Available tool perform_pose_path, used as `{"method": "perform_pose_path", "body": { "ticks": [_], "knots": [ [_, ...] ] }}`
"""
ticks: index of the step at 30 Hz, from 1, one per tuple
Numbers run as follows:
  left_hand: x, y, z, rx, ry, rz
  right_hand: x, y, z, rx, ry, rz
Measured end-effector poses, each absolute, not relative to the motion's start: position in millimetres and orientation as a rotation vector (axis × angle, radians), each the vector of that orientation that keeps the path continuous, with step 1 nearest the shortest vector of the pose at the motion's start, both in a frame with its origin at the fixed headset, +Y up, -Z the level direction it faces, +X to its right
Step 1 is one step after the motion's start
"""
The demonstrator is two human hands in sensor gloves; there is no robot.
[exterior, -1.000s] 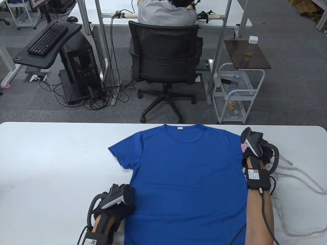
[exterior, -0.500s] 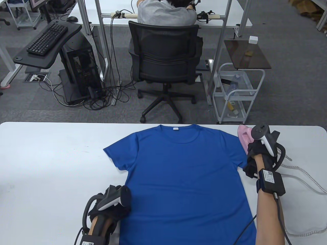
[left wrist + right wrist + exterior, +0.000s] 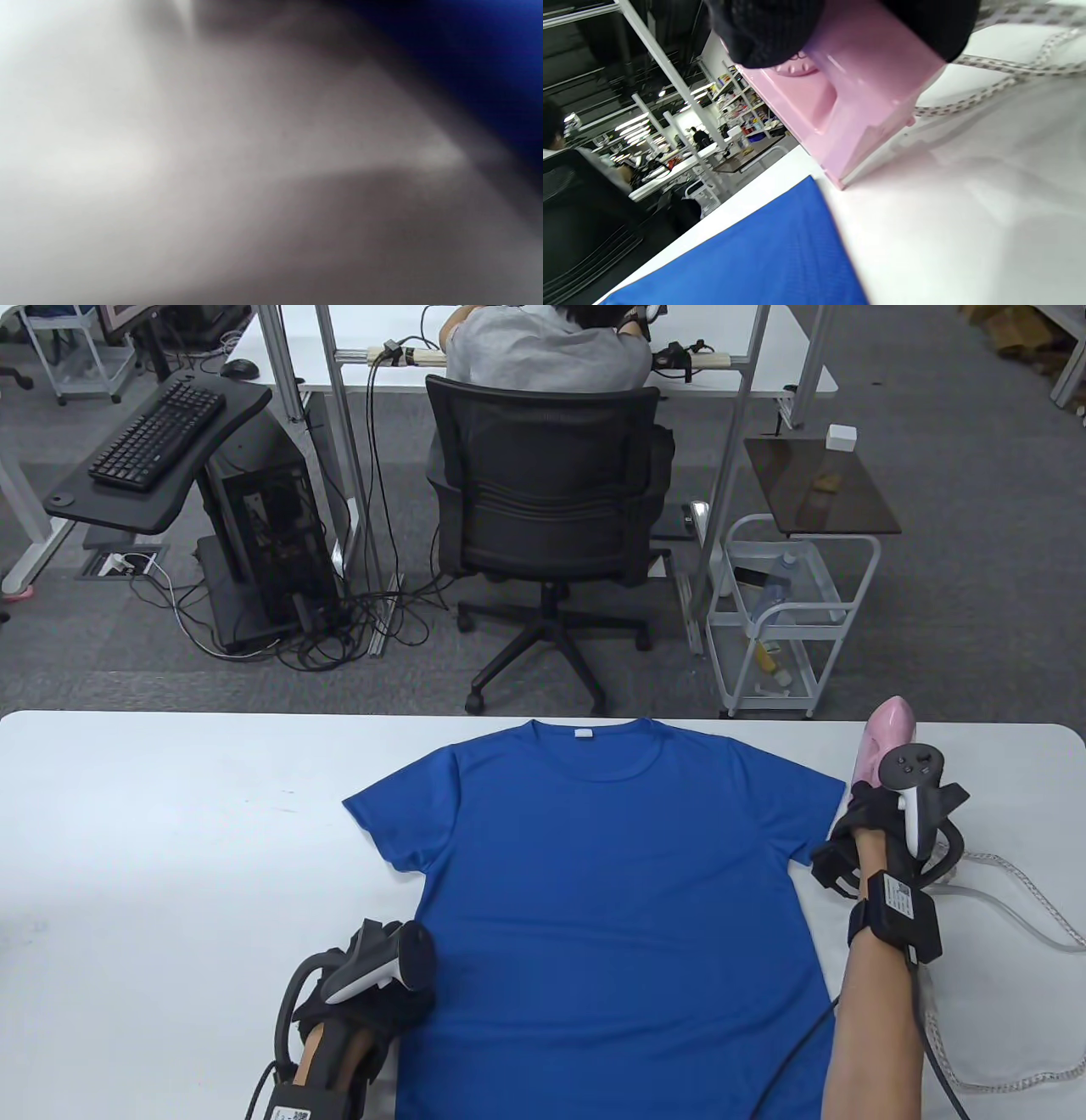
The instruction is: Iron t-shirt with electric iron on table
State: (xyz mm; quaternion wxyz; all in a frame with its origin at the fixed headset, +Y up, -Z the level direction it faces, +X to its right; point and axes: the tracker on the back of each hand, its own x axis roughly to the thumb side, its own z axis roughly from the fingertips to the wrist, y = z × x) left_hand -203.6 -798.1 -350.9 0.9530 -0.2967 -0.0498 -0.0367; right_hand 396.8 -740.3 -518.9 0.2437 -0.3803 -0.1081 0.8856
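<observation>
A blue t-shirt (image 3: 611,899) lies flat on the white table (image 3: 170,857), collar toward the far edge. My right hand (image 3: 887,819) grips the handle of a pink electric iron (image 3: 882,738), which stands upright on its heel on the table just right of the shirt's right sleeve. In the right wrist view the gloved fingers (image 3: 772,29) wrap the pink iron (image 3: 848,106), beside the blue shirt (image 3: 763,258). My left hand (image 3: 373,984) rests at the shirt's lower left edge; its fingers are hidden under the tracker. The left wrist view is blurred, with blue cloth (image 3: 488,55) at the upper right.
The iron's braided cord (image 3: 1010,882) loops over the table right of my right arm. Beyond the table's far edge stand an office chair (image 3: 543,517) with a seated person and a white wire cart (image 3: 789,619).
My right hand moved the iron off the right sleeve to the right and tipped it upright onto its heel. The shirt shifted a little left, then stayed still. The left hand barely moved.
</observation>
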Motion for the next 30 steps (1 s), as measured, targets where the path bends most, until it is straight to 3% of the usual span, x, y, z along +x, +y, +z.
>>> {"method": "perform_pose_path", "body": {
  "ticks": [10, 21, 27, 30],
  "knots": [
    [-203.3, -798.3, -351.1, -0.601, -0.103, -0.071, 400.2, -750.0, -494.5, -1.137, -0.242, 2.222],
    [-202.9, -798.9, -350.7, -0.598, -0.105, -0.061, 390.7, -762.2, -465.8, -1.099, -0.229, 2.066],
    [-202.4, -798.9, -350.3, -0.596, -0.105, -0.063, 379.3, -745.7, -457.0, -1.076, -0.245, 2.160],
    [-202.3, -798.8, -350.1, -0.595, -0.103, -0.064, 374.1, -734.0, -454.1, -1.084, -0.129, 2.390]
  ]
}}
